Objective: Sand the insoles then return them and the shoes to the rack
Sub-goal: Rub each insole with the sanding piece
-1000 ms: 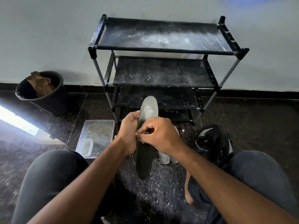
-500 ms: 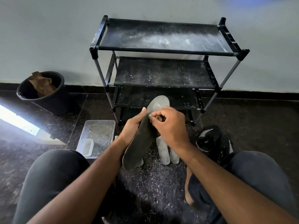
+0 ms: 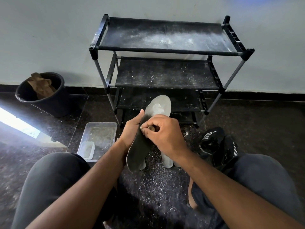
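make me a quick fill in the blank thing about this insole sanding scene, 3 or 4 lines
1. The left hand holds the insole from its ____ side.
2. The black bucket stands to the ____ of the shoe rack.
3. The black shoes lie on the floor, not on the ____.
4. The right hand pinches a small sanding piece against the ____.

Missing words: left; left; rack; insole
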Demonstrator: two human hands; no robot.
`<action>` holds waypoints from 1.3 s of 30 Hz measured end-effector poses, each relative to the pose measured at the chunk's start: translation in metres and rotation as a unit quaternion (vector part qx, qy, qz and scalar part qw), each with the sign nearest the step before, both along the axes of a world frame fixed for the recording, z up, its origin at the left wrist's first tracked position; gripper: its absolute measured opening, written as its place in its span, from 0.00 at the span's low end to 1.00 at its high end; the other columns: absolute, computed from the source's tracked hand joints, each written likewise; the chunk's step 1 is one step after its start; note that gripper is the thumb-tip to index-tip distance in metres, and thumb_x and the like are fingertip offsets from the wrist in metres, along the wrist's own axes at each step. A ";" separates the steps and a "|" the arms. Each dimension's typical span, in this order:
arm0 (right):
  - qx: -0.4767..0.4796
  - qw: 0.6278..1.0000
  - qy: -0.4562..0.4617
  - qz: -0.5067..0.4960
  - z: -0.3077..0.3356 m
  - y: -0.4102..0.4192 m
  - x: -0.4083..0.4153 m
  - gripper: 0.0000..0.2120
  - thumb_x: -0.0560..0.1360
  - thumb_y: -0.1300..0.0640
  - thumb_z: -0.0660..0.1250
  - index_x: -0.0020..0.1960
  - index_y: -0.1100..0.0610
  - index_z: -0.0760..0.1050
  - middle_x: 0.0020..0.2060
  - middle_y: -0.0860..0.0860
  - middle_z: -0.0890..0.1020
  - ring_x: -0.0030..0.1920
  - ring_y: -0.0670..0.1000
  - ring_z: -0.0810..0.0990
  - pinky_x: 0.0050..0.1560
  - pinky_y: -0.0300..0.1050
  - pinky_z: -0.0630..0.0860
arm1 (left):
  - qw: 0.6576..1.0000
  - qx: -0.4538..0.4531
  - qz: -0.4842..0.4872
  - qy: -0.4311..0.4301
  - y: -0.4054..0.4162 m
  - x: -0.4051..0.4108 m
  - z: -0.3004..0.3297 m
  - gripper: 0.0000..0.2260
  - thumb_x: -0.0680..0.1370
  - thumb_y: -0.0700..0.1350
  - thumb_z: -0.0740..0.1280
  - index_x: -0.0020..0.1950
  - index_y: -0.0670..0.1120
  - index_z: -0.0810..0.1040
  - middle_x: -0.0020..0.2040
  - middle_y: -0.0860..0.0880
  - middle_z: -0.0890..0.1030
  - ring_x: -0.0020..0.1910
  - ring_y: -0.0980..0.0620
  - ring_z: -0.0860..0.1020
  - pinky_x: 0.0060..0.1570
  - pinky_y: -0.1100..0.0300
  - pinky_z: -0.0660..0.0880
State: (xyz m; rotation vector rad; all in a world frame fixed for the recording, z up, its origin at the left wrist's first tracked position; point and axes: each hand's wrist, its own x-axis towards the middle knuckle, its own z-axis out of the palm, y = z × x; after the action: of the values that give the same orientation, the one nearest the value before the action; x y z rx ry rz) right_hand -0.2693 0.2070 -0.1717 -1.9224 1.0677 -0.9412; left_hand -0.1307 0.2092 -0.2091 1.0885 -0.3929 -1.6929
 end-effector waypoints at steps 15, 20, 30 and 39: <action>0.102 0.989 -0.003 0.102 0.012 0.005 -0.005 0.02 0.70 0.66 0.76 0.41 0.61 0.85 0.34 0.52 0.84 0.34 0.47 0.83 0.40 0.35 0.78 | 0.999 0.008 -0.014 -0.043 0.002 0.002 0.001 0.23 0.85 0.55 0.58 0.46 0.42 0.85 0.40 0.43 0.78 0.40 0.49 0.76 0.49 0.57 0.74; 0.081 0.996 0.038 0.016 0.005 -0.008 -0.005 0.02 0.70 0.63 0.77 0.40 0.59 0.85 0.31 0.46 0.82 0.31 0.40 0.80 0.35 0.32 0.74 | 0.998 0.002 -0.033 -0.055 0.001 -0.006 0.005 0.30 0.87 0.54 0.54 0.37 0.43 0.88 0.35 0.44 0.81 0.36 0.50 0.80 0.41 0.58 0.79; 0.092 0.985 0.113 0.091 0.008 -0.009 -0.013 0.02 0.70 0.61 0.77 0.40 0.57 0.84 0.34 0.49 0.83 0.34 0.46 0.82 0.37 0.42 0.80 | 1.000 0.004 -0.016 0.015 0.003 -0.004 0.011 0.32 0.87 0.59 0.51 0.49 0.40 0.88 0.44 0.42 0.86 0.43 0.47 0.86 0.46 0.56 0.84; -0.002 0.994 0.110 0.000 0.002 -0.025 -0.017 0.03 0.71 0.66 0.74 0.41 0.61 0.84 0.40 0.49 0.81 0.38 0.45 0.79 0.40 0.33 0.75 | 0.997 0.006 -0.066 0.037 0.008 -0.008 0.024 0.35 0.86 0.63 0.50 0.43 0.40 0.88 0.39 0.42 0.85 0.37 0.47 0.84 0.40 0.57 0.82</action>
State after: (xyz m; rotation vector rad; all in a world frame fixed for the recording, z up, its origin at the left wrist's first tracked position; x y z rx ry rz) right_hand -0.2866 0.1822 -0.1698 -2.0644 1.1904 -0.7426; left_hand -0.1388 0.2175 -0.1852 1.0244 -0.4141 -1.8481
